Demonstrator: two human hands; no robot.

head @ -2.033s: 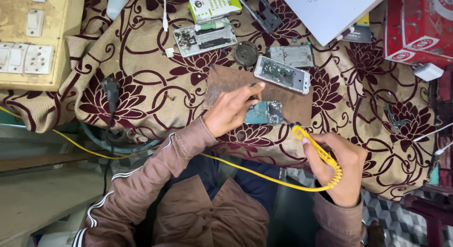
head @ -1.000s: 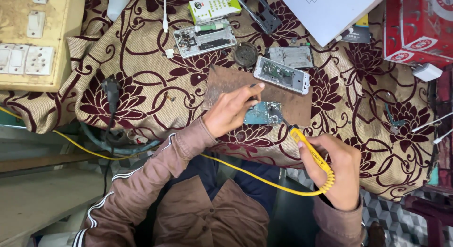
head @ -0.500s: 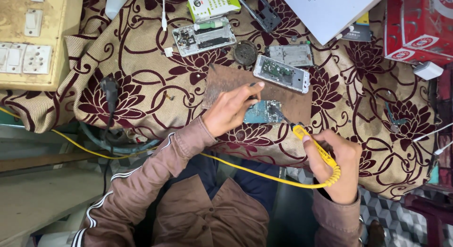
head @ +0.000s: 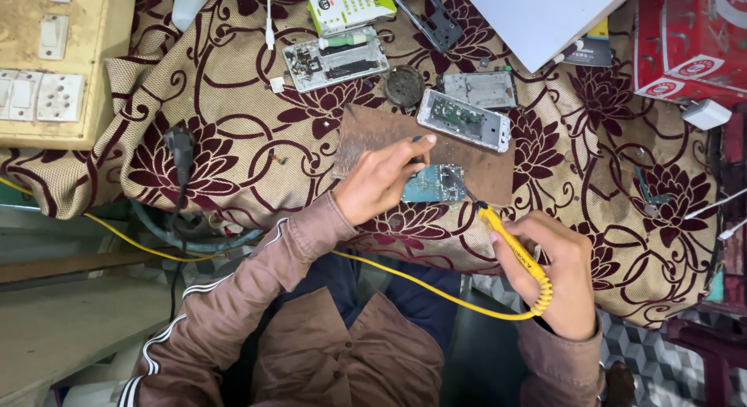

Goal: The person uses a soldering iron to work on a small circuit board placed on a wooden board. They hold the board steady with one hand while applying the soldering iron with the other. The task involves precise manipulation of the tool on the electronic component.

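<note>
**Soldering iron tip at the board edge**

Since half a second ago the right hand (head: 559, 273) has edged the yellow soldering iron (head: 510, 247) slightly up and left, so its dark tip now sits at the right edge of the small circuit board (head: 433, 184); the left hand (head: 379, 181) has not shifted.

- Right hand: fingers curled shut around the iron's yellow handle, thumb on top. Yellow cord (head: 436, 290) loops out below the palm and runs off left, under the left forearm.
- Left hand: fingers together, tips pressed down on the left part of the board, pinning it. Whether a small dark tool sits between the fingertips cannot be told.
- Board: bluish-green, flat on a worn brown work mat (head: 366, 142), just right of the left fingertips and just beyond the iron's tip.
- Above the left fingertips: an opened phone body (head: 464, 120) showing its insides, partly on the mat.
- Further off: a second dismantled phone (head: 336, 62), a round dark tin (head: 405, 86).
- All on a floral maroon-and-tan cloth (head: 233, 142).
</note>
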